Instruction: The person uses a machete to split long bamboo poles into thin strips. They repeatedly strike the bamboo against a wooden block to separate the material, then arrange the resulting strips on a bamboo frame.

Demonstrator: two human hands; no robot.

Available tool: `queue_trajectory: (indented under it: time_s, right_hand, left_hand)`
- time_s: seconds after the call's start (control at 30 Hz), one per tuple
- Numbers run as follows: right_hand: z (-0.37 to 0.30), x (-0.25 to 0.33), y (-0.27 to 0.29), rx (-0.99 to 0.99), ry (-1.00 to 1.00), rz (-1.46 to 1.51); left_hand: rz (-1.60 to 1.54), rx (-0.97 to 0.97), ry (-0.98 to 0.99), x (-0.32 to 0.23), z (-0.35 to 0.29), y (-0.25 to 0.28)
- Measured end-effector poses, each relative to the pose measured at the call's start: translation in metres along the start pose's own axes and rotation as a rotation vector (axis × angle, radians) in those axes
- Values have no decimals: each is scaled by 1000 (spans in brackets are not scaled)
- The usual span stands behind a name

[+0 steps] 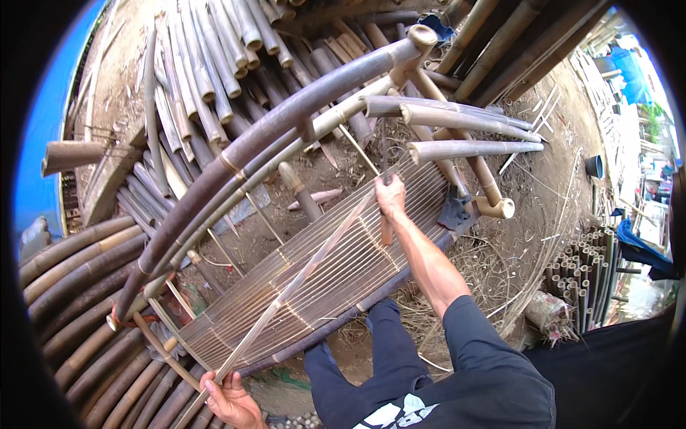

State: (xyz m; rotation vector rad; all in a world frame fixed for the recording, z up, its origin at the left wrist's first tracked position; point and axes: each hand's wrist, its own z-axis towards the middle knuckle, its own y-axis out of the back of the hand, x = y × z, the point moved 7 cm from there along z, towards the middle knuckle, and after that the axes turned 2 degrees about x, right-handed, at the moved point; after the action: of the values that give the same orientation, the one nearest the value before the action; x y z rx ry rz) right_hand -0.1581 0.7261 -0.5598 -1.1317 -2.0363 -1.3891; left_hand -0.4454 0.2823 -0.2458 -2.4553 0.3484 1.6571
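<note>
A bundle of long thin bamboo strips [307,270] runs slantwise over the slatted seat [343,247] of a bamboo bench. My left hand [232,400] pinches its near end past the seat's left end, palm partly turned up. At the far end, my right hand [390,196] is closed around the strips near the seat's back edge. A brown wooden handle [386,232] shows just below that hand, and a narrow dark piece rises above it; whether both belong to one tool I cannot tell. The bench's curved bamboo backrest [236,154] arches beyond the seat.
Three cut bamboo poles [471,149] rest across the bench's right side, above a dark cloth [454,209]. Bamboo poles [207,64] are piled behind; curved ones [78,279] stack at left. Upright bundled tubes [586,275] and a dark bucket [594,166] stand right.
</note>
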Motion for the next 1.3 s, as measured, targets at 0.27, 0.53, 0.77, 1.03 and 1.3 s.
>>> queue_trajectory:
  time_s: [0.27,0.53,0.77,1.03,1.3]
  right_hand:
    - [13,-29,-17,-28,13,85]
    - [5,-23,-28,-40,-41,79]
    - [-54,-111,9,-180,-173,-195]
    - [-34,-171,12,-421,88,-560]
    - [133,-126,-38,169,-331,594]
  left_hand:
    - [-23,12,57,48,40,-1]
    - [-79,9,127,74,86,0]
    - [-225,-117,194,164,180,2]
    - [-172,-110,119,183,235,12]
    - [-136,-89,96,169,234,8]
